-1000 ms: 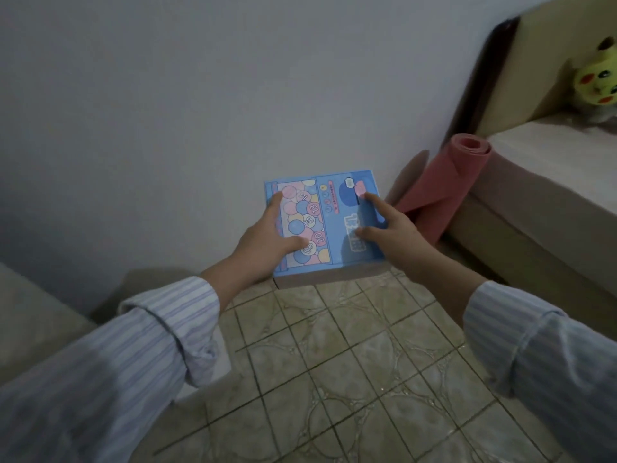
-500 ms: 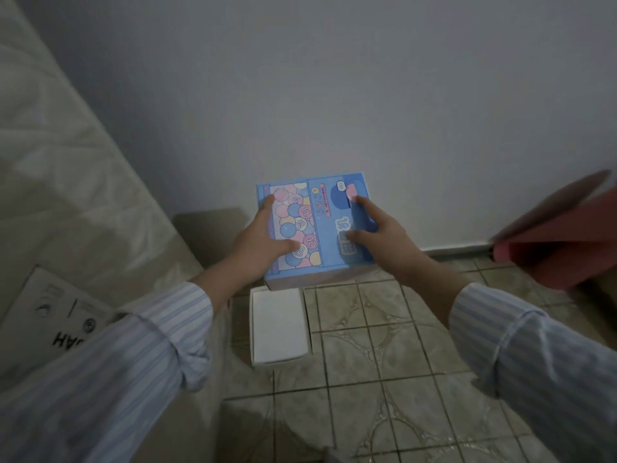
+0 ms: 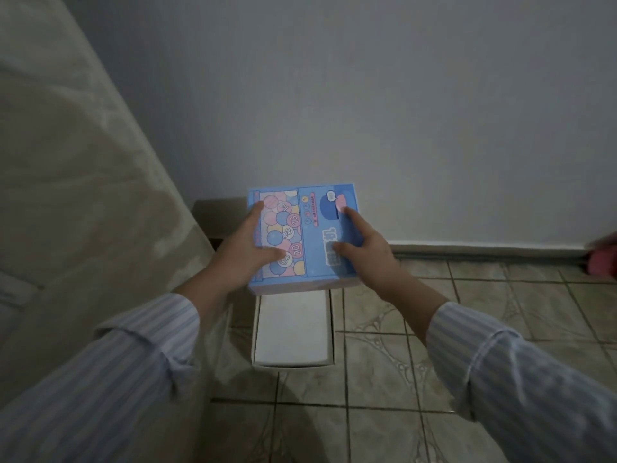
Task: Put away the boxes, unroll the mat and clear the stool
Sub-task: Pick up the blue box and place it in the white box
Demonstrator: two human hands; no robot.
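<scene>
I hold a flat blue box [image 3: 310,225] printed with pink and blue numbered balls in both hands, level, low near the foot of the wall. My left hand [image 3: 245,253] grips its left side, thumb on the lid. My right hand [image 3: 362,252] grips its right side, fingers spread on top. Just below and in front of it a white box [image 3: 293,332] lies flat on the tiled floor. Only a sliver of the rolled pink mat [image 3: 602,259] shows at the right edge.
A tall pale mattress or cushioned slab [image 3: 83,212] leans along the left side. A brown box [image 3: 218,217] stands in the corner behind the blue one. The grey wall [image 3: 400,111] meets patterned floor tiles [image 3: 417,379] ahead.
My view has swung left and down: the pink mat slid nearly out of sight on the right, and the white box came into view. The blue box has sunk lower, above the white one.
</scene>
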